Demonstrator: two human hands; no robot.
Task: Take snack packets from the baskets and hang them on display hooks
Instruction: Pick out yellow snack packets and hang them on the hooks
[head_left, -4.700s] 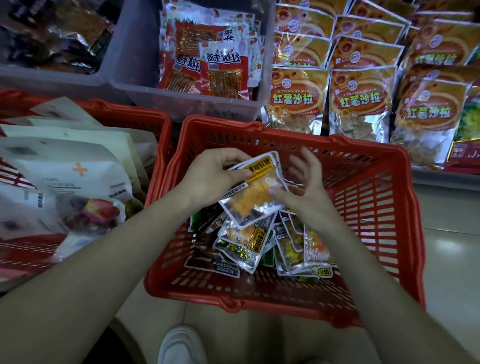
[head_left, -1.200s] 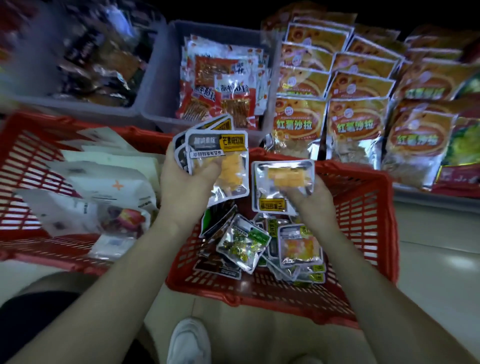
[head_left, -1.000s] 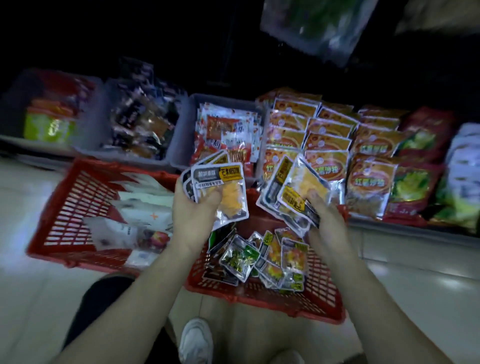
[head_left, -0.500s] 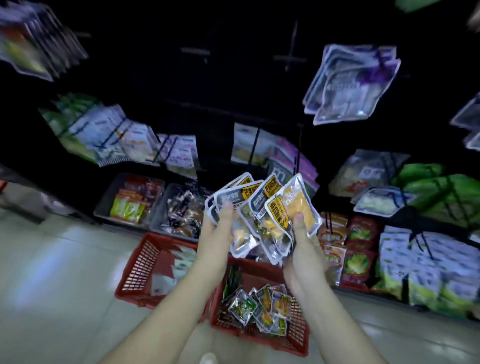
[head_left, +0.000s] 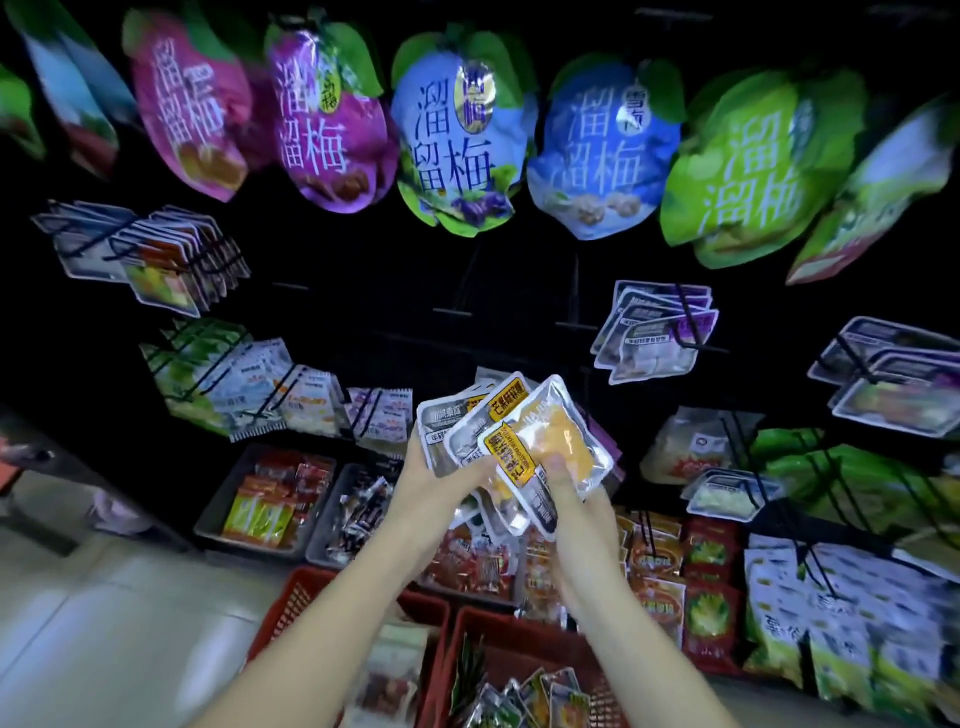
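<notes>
A fanned stack of clear snack packets (head_left: 540, 441) with yellow labels and orange contents is held up in front of the dark display wall. My left hand (head_left: 431, 483) grips the stack from the left, thumb across the grey-labelled packets. My right hand (head_left: 566, 493) pinches the front packet at its lower edge. Bare display hooks (head_left: 457, 312) stick out of the wall above the stack. Two red baskets sit on the floor below: the right basket (head_left: 470, 644) holds several small packets, the left basket (head_left: 291, 603) holds white pouches.
Large plum pouches (head_left: 457, 140) hang along the top. Silver packets (head_left: 654, 332) hang on hooks at right, white packets (head_left: 270, 389) at left. Grey bins (head_left: 270, 499) and stacked bags (head_left: 654, 561) line the bottom shelf. Pale floor tiles (head_left: 104, 623) lie at left.
The view has tilted up from the baskets to the hook wall. Both hands have brought their packets together into one stack and raised it toward the hooks.
</notes>
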